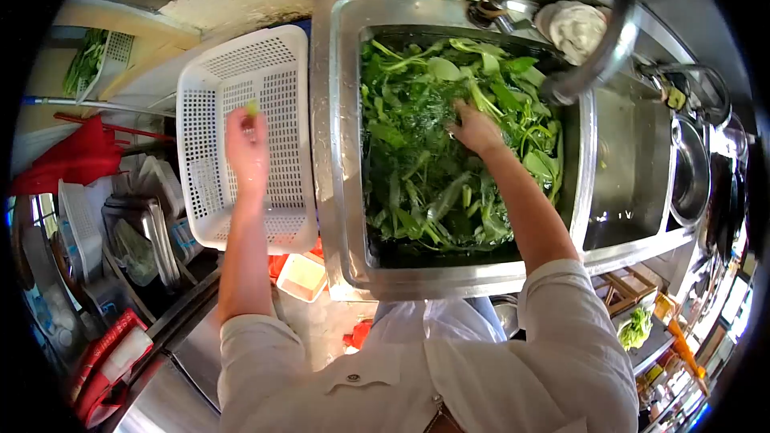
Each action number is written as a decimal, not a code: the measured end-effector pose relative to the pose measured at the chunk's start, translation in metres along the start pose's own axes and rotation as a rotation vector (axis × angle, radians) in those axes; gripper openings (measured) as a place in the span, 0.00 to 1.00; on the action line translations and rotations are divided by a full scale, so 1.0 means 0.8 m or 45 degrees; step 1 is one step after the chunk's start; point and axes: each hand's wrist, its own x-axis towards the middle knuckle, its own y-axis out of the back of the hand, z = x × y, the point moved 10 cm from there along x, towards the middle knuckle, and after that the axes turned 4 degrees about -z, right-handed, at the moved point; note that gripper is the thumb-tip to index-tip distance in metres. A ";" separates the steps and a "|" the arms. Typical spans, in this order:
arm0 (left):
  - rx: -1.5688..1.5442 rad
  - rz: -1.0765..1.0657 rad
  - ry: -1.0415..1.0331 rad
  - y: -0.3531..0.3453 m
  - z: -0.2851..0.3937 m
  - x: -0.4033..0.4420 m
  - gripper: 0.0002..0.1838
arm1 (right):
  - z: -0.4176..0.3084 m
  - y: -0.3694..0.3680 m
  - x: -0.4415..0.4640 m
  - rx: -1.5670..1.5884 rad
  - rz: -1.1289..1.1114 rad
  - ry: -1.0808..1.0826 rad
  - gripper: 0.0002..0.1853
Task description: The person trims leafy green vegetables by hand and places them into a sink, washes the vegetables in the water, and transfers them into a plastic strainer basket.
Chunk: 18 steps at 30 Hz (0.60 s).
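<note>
A: Where are the leafy greens [425, 184] compared with the hands?
B: In the sink [337, 152], filling the basin. The right hand [479, 130] reaches in among them, near the far part of the heap. The left hand [247, 144] is well apart from the heap, over the white basket [301, 144] just beside the sink.
A: What are they like?
B: Wet, tangled leaves, broad and smooth, with pale green stems, lying in water. The sink is shiny metal; the basket is a rounded rectangle, perforated with small slots.
A: And the fingers?
B: On the right, they're partly spread, thumb apart, touching leaves. The left is blurred, with a small bit of green [252, 107] at its fingertips; I can't tell whether it's pinched.
A: Anything near the sink's far edge?
B: A curved metal faucet [622, 20] and a crumpled whitish cloth [576, 30].
</note>
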 end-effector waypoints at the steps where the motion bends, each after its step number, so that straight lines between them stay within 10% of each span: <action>1: -0.029 -0.116 -0.092 -0.022 0.056 -0.016 0.10 | 0.006 0.005 -0.015 0.036 -0.070 -0.014 0.26; 8: 0.372 -0.809 -0.686 -0.261 0.188 -0.168 0.14 | 0.003 0.050 -0.118 0.147 0.049 0.362 0.25; 13: 0.776 -1.225 -0.179 -0.296 0.144 -0.203 0.50 | 0.023 0.080 -0.147 -0.311 0.432 0.135 0.40; 18: 0.684 -1.014 -0.148 -0.328 0.096 -0.195 0.52 | 0.054 0.024 -0.105 -0.475 0.340 0.004 0.46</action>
